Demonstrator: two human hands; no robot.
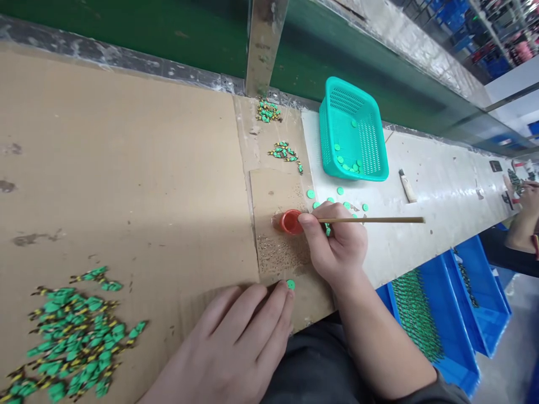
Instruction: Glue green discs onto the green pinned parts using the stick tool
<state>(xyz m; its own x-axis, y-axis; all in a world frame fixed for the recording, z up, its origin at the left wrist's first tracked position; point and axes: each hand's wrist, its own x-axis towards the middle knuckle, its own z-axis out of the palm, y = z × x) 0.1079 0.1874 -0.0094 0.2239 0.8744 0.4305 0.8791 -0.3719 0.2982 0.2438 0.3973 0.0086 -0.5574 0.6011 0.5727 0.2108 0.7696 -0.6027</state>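
Discs (353,123) in basket (352,141), cup (290,222) nearer

I've got one head-cam feed here, looking forward and pretty steeply down at the bench (177,168), close above the left hand (242,339) and right hand (341,241), kinda tilted, bench running off far right.

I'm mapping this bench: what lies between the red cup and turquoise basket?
In the head view, loose green discs lie between the red cup and turquoise basket, some partly hidden by the right hand.
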